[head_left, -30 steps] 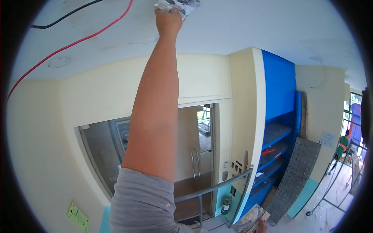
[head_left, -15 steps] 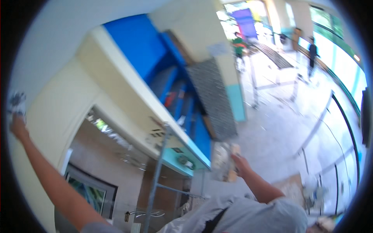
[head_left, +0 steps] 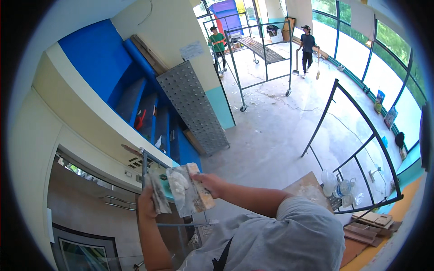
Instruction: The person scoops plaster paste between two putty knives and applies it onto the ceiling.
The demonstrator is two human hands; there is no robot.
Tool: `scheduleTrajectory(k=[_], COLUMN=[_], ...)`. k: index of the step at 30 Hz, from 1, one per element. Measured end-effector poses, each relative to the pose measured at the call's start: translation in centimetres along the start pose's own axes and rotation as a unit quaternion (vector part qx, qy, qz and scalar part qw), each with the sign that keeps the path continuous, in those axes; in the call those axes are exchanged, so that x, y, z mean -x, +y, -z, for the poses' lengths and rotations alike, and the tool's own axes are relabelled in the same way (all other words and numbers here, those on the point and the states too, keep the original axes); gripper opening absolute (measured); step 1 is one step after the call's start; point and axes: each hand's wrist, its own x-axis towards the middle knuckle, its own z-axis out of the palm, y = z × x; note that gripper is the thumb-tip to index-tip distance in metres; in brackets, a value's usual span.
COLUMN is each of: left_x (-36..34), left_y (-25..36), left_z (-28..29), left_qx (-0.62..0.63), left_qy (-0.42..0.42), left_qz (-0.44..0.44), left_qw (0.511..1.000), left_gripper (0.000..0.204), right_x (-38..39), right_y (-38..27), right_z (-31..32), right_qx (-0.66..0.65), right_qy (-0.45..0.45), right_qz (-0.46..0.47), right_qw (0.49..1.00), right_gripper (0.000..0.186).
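right hand (head_left: 212,184) fingers grasping plaster board (head_left: 189,189); left hand (head_left: 147,203) fingers clenched on trowel (head_left: 158,195)

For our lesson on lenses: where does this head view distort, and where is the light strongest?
Head view: fisheye bends the scaffold and railing toward the dark rim; daylight glares through the windows; the trowel in the right hand stays sharp.

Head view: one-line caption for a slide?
Seen from above a scaffold, left hand holds a putty knife, right hand a plaster-smeared trowel.
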Motion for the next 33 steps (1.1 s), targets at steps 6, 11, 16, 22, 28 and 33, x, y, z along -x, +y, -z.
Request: scheduleTrajectory(k=[6, 11, 16, 22, 28, 33], left_x=[-0.4, -0.2, -0.1, 1.9, 4.8, 5.5], left_y=[-3.0, -3.4, -4.4, -4.6, -7.2, -5.8], left_z=[-1.0, -0.9, -1.1, -1.8, -3.5, -4.8], left_qx=[-0.063, -0.136, -0.181, -0.393, -0.331, -0.299], left_qy=[-0.062, -0.052, -0.010, 0.022, 0.217, 0.231], left_qz=[0.081, 0.083, 0.128, 0.139, 0.046, -0.084], left_qw=[0.993, 0.986, 0.975, 0.909, 0.917, 0.922], left_gripper=[0.045, 0.045, 0.048, 0.049, 0.044, 0.042], right_x=[3.4, 3.2, 1.0, 3.1, 3.3, 2.0], right_y=[-1.6, -1.9, -1.4, -3.4, -5.8, -6.3], right_z=[-1.6, 0.3, 4.0, 4.7, 5.6, 7.6], right_qx=[0.057, 0.069, 0.039, 0.044, 0.079, 0.109], right_qy=[0.049, 0.056, 0.025, 0.015, 0.079, 0.067], right_qz=[0.013, 0.010, 0.017, 0.029, 0.093, 0.169], right_qw=[0.997, 0.996, 0.999, 0.998, 0.989, 0.977], right_gripper=[0.044, 0.042, 0.037, 0.038, 0.047, 0.050])
